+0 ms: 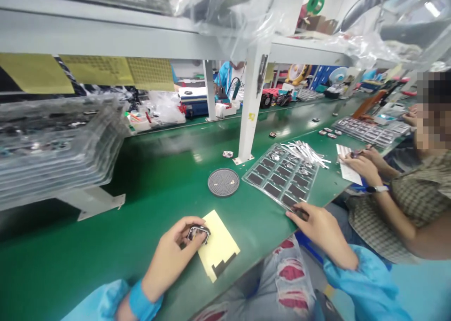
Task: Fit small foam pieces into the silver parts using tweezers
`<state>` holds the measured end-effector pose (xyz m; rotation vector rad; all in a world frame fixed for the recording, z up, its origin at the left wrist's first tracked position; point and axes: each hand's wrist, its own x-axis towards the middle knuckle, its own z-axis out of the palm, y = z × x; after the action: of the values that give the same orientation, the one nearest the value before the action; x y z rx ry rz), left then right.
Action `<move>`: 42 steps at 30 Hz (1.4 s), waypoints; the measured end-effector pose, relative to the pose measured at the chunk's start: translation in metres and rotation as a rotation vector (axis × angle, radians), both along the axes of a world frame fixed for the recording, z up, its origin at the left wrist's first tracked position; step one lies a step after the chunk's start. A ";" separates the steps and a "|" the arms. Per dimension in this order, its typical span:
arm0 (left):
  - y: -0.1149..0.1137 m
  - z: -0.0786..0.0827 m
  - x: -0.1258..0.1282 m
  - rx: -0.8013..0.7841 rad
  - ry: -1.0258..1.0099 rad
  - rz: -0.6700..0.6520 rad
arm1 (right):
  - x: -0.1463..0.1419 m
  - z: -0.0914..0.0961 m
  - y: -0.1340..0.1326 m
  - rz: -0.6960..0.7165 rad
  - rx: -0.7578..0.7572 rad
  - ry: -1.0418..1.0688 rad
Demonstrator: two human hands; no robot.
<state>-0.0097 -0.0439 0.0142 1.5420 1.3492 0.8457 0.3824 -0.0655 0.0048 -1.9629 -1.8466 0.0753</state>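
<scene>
My left hand point(172, 248) grips a small rounded-rectangular device casing point(199, 234), dark with a pale rim, its thumb over the opening. The casing is held above the edge of a yellow paper sheet point(220, 246), which has a dark strip along its near end. My right hand point(319, 224) is at the near corner of a clear plastic tray point(262, 189), thumb and fingers closed around its edge. Dark flat rectangular pieces sit in the tray's compartments, with small shiny parts farther back. Whether a small part is also between the right fingers is hidden.
A round grey perforated mat point(223, 182) lies beyond the yellow sheet. White strips point(306, 152) are heaped on the tray's far end. A shelf post point(248, 109) rises from the green bench. Stacked trays point(59, 156) stand left. At right, a co-worker's hands point(362, 163) hold a small part.
</scene>
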 end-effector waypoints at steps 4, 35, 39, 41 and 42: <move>0.003 -0.003 0.000 -0.028 0.006 0.018 | -0.027 -0.018 -0.017 0.031 0.032 0.089; -0.009 0.014 0.038 -0.268 -0.369 -0.014 | 0.078 -0.036 0.083 -0.402 0.016 0.152; -0.009 0.012 0.037 -0.263 -0.384 -0.025 | 0.056 -0.031 0.094 -0.455 0.081 0.202; -0.010 0.014 0.037 -0.272 -0.392 -0.006 | 0.050 -0.030 0.097 -0.462 0.119 0.244; -0.010 0.015 0.037 -0.282 -0.396 0.010 | 0.049 -0.030 0.097 -0.464 0.137 0.265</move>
<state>0.0276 -0.0537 0.0293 1.0842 1.1289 0.8713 0.4318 0.0315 -0.0254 -2.1138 -1.1710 0.0604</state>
